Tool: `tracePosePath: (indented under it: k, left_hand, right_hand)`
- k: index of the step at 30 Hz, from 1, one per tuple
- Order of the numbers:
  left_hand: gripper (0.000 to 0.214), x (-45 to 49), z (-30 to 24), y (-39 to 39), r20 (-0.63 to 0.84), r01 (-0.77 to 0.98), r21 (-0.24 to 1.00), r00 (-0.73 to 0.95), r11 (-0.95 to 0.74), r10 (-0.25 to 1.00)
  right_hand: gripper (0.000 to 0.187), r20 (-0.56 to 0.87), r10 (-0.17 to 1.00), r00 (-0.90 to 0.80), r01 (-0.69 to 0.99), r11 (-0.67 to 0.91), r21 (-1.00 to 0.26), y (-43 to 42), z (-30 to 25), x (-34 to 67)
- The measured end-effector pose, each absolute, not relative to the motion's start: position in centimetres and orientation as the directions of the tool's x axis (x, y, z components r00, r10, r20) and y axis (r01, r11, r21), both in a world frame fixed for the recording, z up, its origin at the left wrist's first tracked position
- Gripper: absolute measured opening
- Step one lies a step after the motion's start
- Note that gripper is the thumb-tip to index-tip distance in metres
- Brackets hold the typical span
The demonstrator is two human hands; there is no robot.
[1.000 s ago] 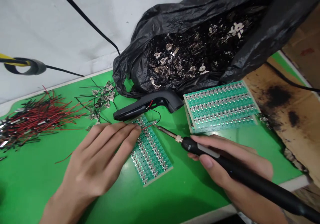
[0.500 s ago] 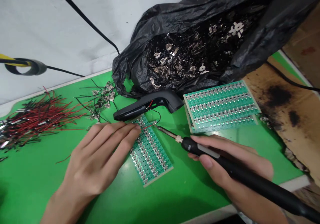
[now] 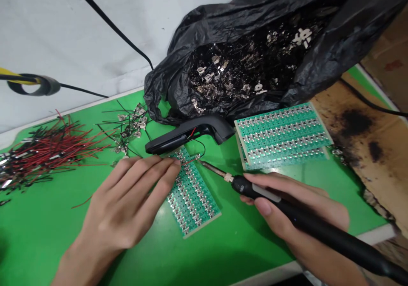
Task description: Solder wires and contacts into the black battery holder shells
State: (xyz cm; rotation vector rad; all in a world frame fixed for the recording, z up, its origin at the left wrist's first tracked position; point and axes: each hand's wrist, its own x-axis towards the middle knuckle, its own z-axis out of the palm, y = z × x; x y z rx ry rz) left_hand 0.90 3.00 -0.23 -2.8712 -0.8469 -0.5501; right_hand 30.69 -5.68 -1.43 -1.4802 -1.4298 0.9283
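My right hand [image 3: 296, 205] is closed around a black soldering iron [image 3: 255, 188]. Its tip touches or nearly touches the upper right edge of a green circuit board [image 3: 197, 196] lying on the table. My left hand [image 3: 127, 201] rests over the board's left side, fingers together, pinching a thin red wire [image 3: 190, 161] that runs toward the iron's tip. A black wire [image 3: 204, 148] curves from that same spot up to a curved black plastic housing [image 3: 191, 134] behind the board. The left fingertips are partly hidden.
Behind stands a black plastic bag [image 3: 229, 22] full of small metal parts. Two stacked circuit boards [image 3: 283, 131] lie at right. Red and black wires [image 3: 63, 145] are heaped at left, beside metal pieces with leads [image 3: 134, 124]. Scorched cardboard [image 3: 353, 150] covers the right side.
Hardly anything differs. Both hands, the soldering iron and the board hold the same positions; the view has shifted very slightly.
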Motion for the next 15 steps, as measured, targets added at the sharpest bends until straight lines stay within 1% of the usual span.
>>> tracePosePath:
  k: [4,8,15]
  left_hand:
    - [0.029,0.96,-0.36,2.92,0.370,0.545,0.019,0.775,-0.838,0.512]
    - [0.029,1.01,-0.34,2.97,0.377,0.539,0.002,0.780,-0.842,0.500]
    - [0.030,0.95,-0.39,3.02,0.374,0.531,-0.003,0.786,-0.847,0.492]
  right_hand:
    - [0.028,0.061,0.996,0.072,0.371,0.030,-0.928,-5.58,-1.45,30.66]
    - [0.028,0.048,0.996,0.075,0.382,0.016,-0.924,-5.57,-1.33,30.66]
    - [0.020,0.109,0.987,0.115,0.399,0.055,-0.915,-5.39,-0.74,30.67]
